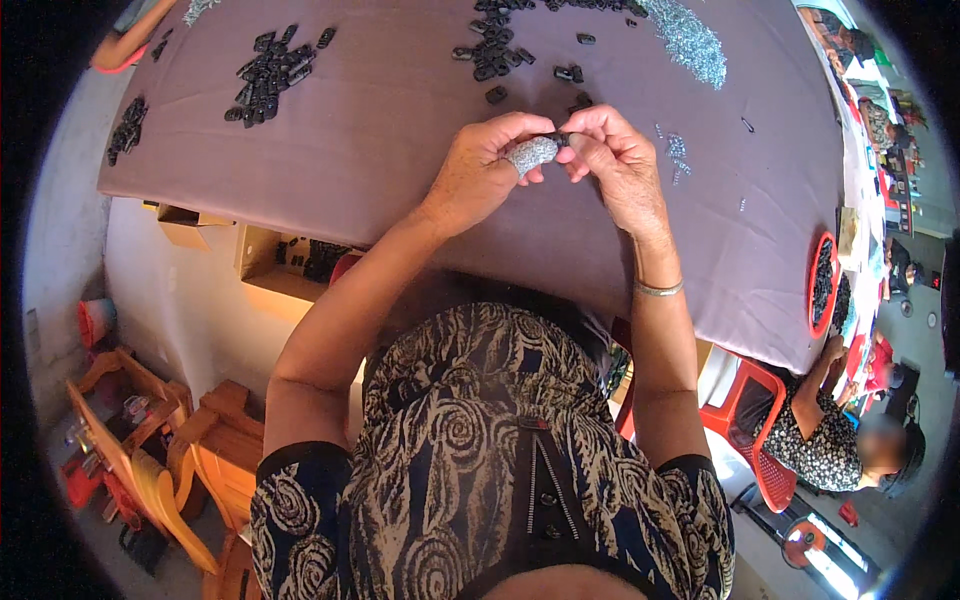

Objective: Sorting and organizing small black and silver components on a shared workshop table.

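Above the near part of the table, both hands meet at a small black part (561, 139). My left hand (472, 172) pinches it from the left. A silvery-grey wrap (532, 154) covers the left thumb. From the right, my right hand (622, 172) closes its thumb and forefinger on the same part, partly hiding it. Whether the right fingers also hold something tiny cannot be made out. Just beyond the hands lie loose black plastic pieces (496, 95). Small metal springs (678, 152) are scattered right of my right hand.
A brown cloth covers the table (380, 130). A black heap (268, 80) lies far left, a silvery spring pile (690, 45) far right. A red basket (822, 285) of black pieces sits at the right edge. Below stands an open cardboard box (270, 290). Another person (820, 440) sits at right.
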`<act>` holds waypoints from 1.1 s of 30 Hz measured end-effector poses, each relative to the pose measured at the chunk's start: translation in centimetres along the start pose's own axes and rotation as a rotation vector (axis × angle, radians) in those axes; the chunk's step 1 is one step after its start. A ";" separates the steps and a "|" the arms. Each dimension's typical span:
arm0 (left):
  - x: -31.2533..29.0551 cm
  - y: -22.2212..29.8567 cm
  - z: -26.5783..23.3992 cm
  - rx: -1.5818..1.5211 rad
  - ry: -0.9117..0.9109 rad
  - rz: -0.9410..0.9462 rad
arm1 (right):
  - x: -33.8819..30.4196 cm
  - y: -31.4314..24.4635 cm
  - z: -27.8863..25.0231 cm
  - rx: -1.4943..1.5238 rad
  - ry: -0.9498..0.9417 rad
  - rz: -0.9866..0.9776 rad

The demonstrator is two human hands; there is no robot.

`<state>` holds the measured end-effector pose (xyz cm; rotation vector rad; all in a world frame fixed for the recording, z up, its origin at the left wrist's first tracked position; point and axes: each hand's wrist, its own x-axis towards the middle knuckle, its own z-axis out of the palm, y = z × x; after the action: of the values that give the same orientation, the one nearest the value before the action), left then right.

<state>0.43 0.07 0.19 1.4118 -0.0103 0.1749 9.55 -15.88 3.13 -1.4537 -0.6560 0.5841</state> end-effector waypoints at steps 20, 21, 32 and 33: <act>-0.4 0.4 0.9 0.172 0.026 0.009 | -0.1 -0.5 -0.1 -0.146 -0.098 0.027; -0.4 0.4 0.9 0.182 0.031 0.009 | -0.2 -0.5 0.0 -0.146 -0.098 0.029; -0.2 0.0 1.2 0.232 0.099 0.050 | 0.0 0.3 1.5 -0.204 0.017 -0.092; -0.1 0.0 1.3 0.234 0.130 0.063 | 0.2 0.2 1.6 -0.203 0.026 -0.089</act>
<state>0.48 -1.21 0.36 1.6316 0.0752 0.3280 8.50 -14.61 2.91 -1.6091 -0.7732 0.4383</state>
